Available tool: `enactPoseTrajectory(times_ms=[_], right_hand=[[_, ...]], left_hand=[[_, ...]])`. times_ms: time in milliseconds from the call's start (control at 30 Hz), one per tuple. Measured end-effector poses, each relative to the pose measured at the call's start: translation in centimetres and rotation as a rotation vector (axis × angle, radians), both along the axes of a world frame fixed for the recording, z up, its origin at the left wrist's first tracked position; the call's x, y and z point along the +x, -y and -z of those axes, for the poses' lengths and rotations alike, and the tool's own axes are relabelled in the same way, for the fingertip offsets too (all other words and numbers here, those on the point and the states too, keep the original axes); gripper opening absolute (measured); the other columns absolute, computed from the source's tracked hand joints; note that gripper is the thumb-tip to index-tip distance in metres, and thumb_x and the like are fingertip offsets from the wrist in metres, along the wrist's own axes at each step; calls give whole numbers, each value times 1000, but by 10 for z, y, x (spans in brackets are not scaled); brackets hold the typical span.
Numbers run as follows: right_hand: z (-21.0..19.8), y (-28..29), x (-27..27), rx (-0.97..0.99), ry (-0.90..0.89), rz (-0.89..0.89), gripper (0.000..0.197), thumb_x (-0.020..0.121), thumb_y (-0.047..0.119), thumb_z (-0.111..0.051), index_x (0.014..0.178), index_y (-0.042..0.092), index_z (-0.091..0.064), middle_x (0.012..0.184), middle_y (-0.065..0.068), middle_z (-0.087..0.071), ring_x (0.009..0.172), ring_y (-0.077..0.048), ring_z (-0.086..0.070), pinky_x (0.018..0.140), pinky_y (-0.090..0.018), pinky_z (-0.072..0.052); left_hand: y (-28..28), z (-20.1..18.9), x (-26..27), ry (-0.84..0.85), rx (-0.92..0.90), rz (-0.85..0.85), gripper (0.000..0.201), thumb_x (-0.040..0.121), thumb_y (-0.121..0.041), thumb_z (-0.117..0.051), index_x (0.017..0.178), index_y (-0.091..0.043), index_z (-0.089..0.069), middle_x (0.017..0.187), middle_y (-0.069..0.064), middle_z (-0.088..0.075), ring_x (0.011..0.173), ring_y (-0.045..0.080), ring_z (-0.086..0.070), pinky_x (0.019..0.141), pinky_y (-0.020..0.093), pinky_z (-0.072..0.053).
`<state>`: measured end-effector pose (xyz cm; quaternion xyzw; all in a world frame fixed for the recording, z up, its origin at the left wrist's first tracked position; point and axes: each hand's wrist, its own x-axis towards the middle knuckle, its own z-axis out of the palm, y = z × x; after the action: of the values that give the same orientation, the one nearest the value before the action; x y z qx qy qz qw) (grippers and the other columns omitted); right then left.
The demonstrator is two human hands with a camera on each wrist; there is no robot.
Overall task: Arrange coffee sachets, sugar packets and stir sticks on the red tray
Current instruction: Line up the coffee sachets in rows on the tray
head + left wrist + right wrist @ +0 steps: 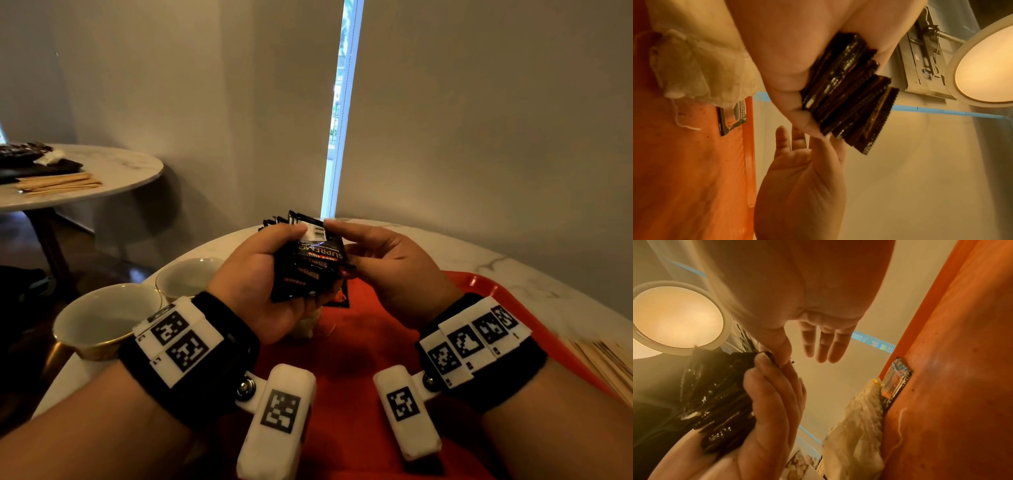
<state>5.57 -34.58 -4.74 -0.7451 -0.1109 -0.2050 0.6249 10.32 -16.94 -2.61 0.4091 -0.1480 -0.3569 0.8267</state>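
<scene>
A: Where are the coffee sachets (pixel 310 265)?

B: A fanned stack of them sits in the left hand (pixel 263 274), above the far part of the red tray (pixel 479 284). That hand's fingers (pixel 797 110) are curled round the stack, thumb on the top sachet near its barcode.

A: And the right hand (pixel 387 270)?

B: Beside the stack, over the tray. Its thumb and forefinger meet at the top sachet's upper corner; the other fingers (pixel 822 344) are stretched out and loose. The left wrist view shows the palm turned toward the stack.

A: Anything lying on the tray?

B: One sachet (pixel 731 116) flat on it, below the left hand, and a pale gauzy pouch with a loose thread (pixel 857 423) just beside that sachet.

A: Stir sticks?

B: A bundle of wooden sticks (pixel 613 363) on the worktop (pixel 513 263), just off the tray's right edge. Two white cups (pixel 102 318) stand left of the tray. Well behind them, another round table carries more sticks (pixel 58 183) and dark packets.
</scene>
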Motion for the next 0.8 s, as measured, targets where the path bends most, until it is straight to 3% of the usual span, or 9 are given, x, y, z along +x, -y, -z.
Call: enactPoseTrajectory(times_ms=[67,267,367,467,533,667,800], right_hand=[[-1,-3,-1,5,43,17,45,91,-14,-53,116,19,-71,117,-8,-73,108,-23,-70,86,-29,-54],[-2,-2,-3,-34,80,103,29,85,7,-63,111,13,-73,119,-9,-72,113,-20,-68,93,-32,-54],[-4,-3,-5,-102,82,181,24,89,4,-68,109,15,-74,106,1,-74,97,-4,-69,76,-17,-51],[-4,-1,-8,-123,101,374,24,92,7,-67,89,30,-76,83,13,-75,76,0,-66,70,-17,-49],[-5,4,-10,-79,91,516,30,94,5,-63,80,30,-74,70,10,-73,63,-2,-63,62,-16,-49],[3,25,-7,98,-133,637,35,86,-5,-50,66,16,-69,60,-4,-63,56,-18,-56,60,-30,-47],[9,30,0,-119,-415,642,33,86,-1,-54,61,16,-67,51,6,-62,55,-15,-53,54,-25,-39]], left_hand=[[1,0,-2,3,8,17,29,94,-28,-51,97,-6,-69,96,18,-68,78,28,-65,77,39,-50],[1,0,0,-22,21,30,31,94,-31,-53,105,-7,-67,100,16,-65,82,26,-64,71,36,-54],[1,0,1,-29,19,25,31,94,-32,-53,105,-8,-67,101,16,-65,83,26,-66,72,36,-55],[1,0,1,-31,13,17,35,93,-32,-53,115,-5,-63,100,16,-65,80,25,-67,72,36,-55],[1,-1,2,-42,4,5,40,93,-32,-52,119,-2,-60,100,15,-64,79,24,-67,73,36,-53],[1,-1,5,-55,5,-33,44,94,-33,-51,120,1,-61,92,15,-65,78,22,-66,75,36,-51],[13,10,-12,-99,83,0,26,93,-28,-55,103,-5,-61,90,17,-61,79,27,-63,68,36,-51]])
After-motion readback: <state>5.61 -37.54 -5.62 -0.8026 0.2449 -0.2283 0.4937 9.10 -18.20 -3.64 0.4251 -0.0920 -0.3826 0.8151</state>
